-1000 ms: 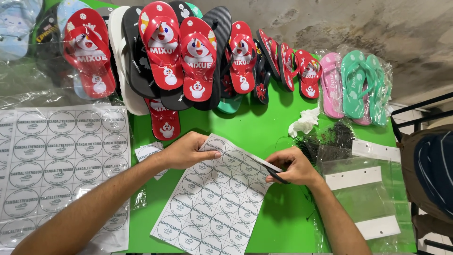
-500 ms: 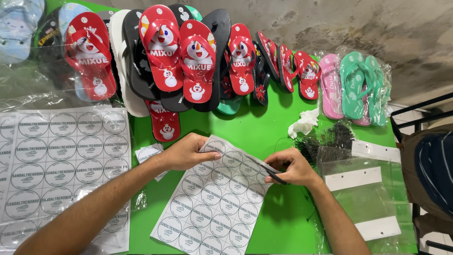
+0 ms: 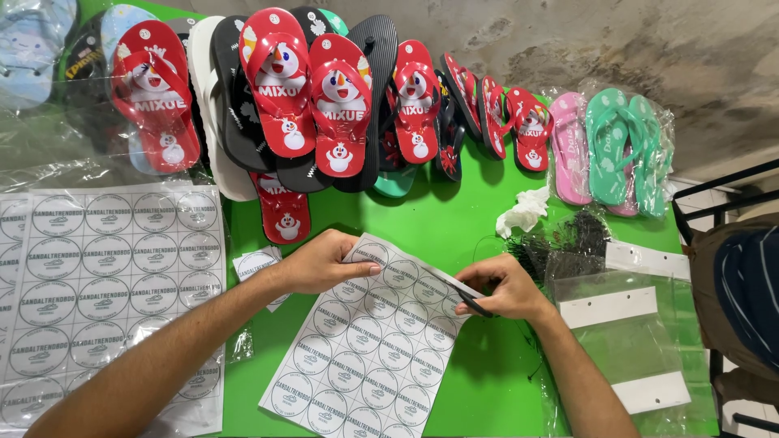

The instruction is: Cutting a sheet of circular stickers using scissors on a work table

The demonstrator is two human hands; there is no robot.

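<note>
A white sheet of round printed stickers (image 3: 365,349) lies tilted on the green table (image 3: 454,219) in front of me. My left hand (image 3: 324,261) grips its upper edge, thumb under and fingers on top. My right hand (image 3: 507,288) is at the sheet's right edge, pinched on a thin black tool (image 3: 454,290) that lies across the sheet's upper right corner. Whether the tool is scissors I cannot tell.
A larger sticker sheet (image 3: 105,276) lies at the left, with a small cut piece (image 3: 256,264) beside it. Red snowman flip-flops (image 3: 280,81), pink (image 3: 570,146) and teal pairs (image 3: 621,150) line the back. Clear bags (image 3: 633,324), black fasteners (image 3: 568,239) and another person (image 3: 738,284) are right.
</note>
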